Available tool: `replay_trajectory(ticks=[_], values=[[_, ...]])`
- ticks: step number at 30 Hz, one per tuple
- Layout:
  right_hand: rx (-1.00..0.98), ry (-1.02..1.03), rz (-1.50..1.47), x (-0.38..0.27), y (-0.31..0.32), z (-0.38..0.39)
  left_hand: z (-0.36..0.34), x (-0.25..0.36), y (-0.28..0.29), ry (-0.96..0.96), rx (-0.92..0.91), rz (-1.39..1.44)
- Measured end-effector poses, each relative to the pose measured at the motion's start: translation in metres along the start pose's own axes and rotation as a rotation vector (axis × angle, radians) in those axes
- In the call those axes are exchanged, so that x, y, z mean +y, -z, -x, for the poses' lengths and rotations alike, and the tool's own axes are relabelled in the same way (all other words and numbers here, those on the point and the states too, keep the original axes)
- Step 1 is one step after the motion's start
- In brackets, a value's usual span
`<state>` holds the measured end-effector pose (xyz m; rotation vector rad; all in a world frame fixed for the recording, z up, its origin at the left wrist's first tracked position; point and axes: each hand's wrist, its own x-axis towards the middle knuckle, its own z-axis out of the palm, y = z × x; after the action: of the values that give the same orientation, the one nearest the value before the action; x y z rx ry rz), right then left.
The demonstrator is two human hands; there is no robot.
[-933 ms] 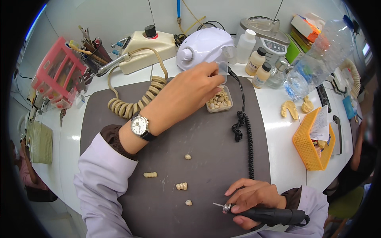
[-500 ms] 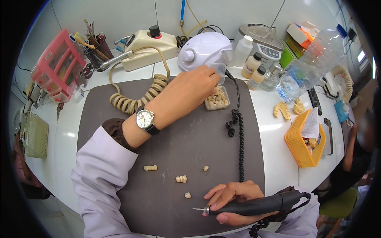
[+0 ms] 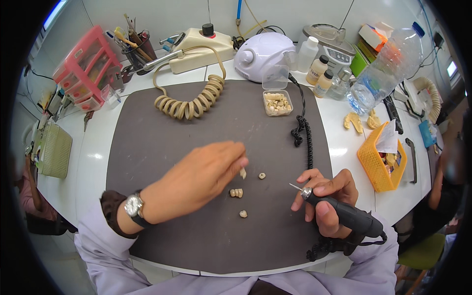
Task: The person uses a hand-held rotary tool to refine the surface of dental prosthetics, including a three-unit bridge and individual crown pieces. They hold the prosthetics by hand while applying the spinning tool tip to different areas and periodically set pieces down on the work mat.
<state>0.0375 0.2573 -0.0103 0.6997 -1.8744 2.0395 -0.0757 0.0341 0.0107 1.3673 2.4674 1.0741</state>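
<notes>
My left hand [image 3: 214, 172] is closed, with a pale tooth-coloured piece [image 3: 243, 173] at its pinched fingertips, above the grey mat [image 3: 147, 142]. Beside and below it lie a single crown [image 3: 262, 175], a three-unit piece [image 3: 236, 193] and another crown [image 3: 243, 214]. Any piece under that hand is hidden. My right hand [image 3: 334, 191] grips a black rotary handpiece [image 3: 351, 216], its thin bur pointing up-left toward the loose pieces. An open clear box [image 3: 278, 103] of tooth-coloured pieces sits at the mat's back right.
A coiled beige hose [image 3: 189, 105], coiled black cord [image 3: 309, 142], white dome-shaped unit [image 3: 263, 56], bottles [image 3: 319, 69], yellow basket [image 3: 368, 164], pink drawers [image 3: 81, 69] and green basket [image 3: 54, 152] surround the workspace. People [image 3: 435, 187] are partly visible at both sides.
My left hand has come down from the box to the loose pieces, with a piece now at its fingertips. My right hand has risen, tilting the handpiece's bur upward. The view has shifted slightly.
</notes>
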Motion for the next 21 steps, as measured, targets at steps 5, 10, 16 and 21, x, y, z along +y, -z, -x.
replay_trajectory(ticks=[5,10,16,21], values=[[-0.022,-0.023,0.069,0.004,-0.003,0.003,0.029,0.018,-0.002,0.293,-0.128,0.404],[-0.036,0.019,0.087,0.005,-0.011,0.007,0.044,0.03,0.0,0.582,-0.115,1.098],[-0.294,0.015,0.112,-0.015,-0.019,0.005,0.051,0.035,-0.015,0.697,0.058,1.233],[-0.44,0.017,0.218,-0.017,-0.026,0.001,0.056,0.039,-0.023,0.695,0.001,1.276]])
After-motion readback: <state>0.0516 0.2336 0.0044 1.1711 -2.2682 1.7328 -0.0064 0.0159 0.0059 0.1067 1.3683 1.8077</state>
